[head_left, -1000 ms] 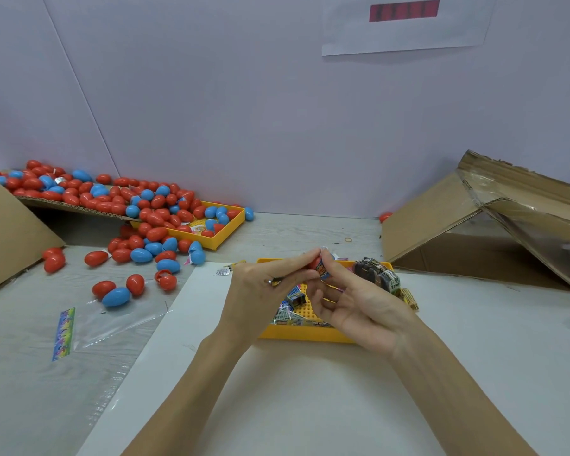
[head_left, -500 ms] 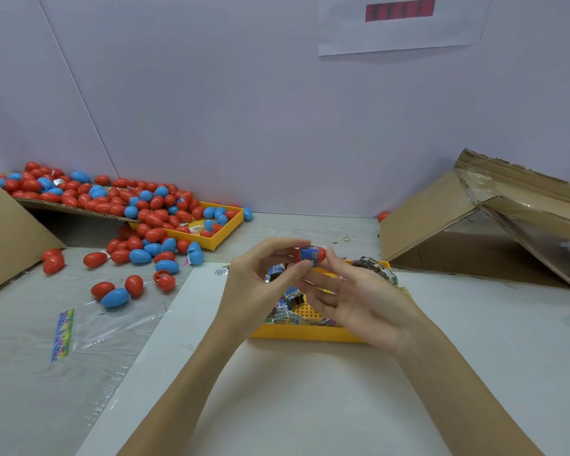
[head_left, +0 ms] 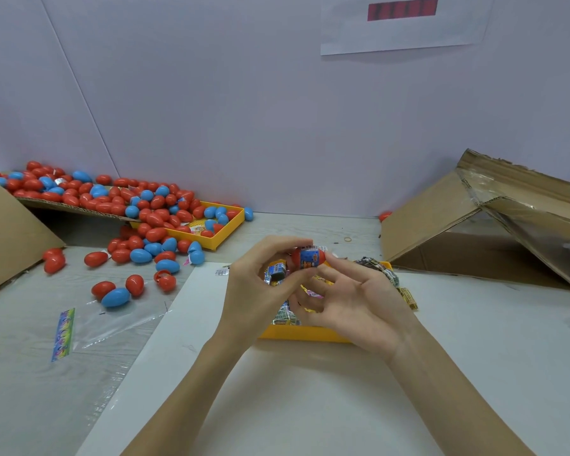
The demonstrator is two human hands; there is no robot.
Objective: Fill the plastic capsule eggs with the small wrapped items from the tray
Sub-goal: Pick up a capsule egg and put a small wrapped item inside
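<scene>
Pale lilac wall panels (head_left: 244, 110) back a grey work table (head_left: 30, 373), with a sheet of white paper bearing a dark red strip (head_left: 403, 24) stuck high on the wall. Over the near middle of the table lies a large white board (head_left: 310, 406), and on its far edge sits a yellow plastic tray (head_left: 305, 334) holding small wrapped items in printed foil (head_left: 285, 315). Above that tray both hands meet: the left hand (head_left: 260, 291) curls its thumb and fingers round a red plastic capsule egg half (head_left: 298, 256) from the left, while the right hand (head_left: 356, 301) pinches it from the right with thumb and forefinger, the remaining fingers spread loosely. A blue printed wrapped packet (head_left: 310, 257) is seated in the mouth of the egg half, between the two sets of fingertips. To the far left a heap of red and blue plastic eggs (head_left: 112, 199) spills off a brown cardboard flap (head_left: 10, 235) into a second yellow tray (head_left: 218, 236) and onto the table, with a few loose eggs (head_left: 119, 291) nearer. A clear plastic bag with a rainbow-coloured header strip (head_left: 63, 334) lies flat on the left. At the right a collapsed brown cardboard box (head_left: 491, 225) leans against the wall.
</scene>
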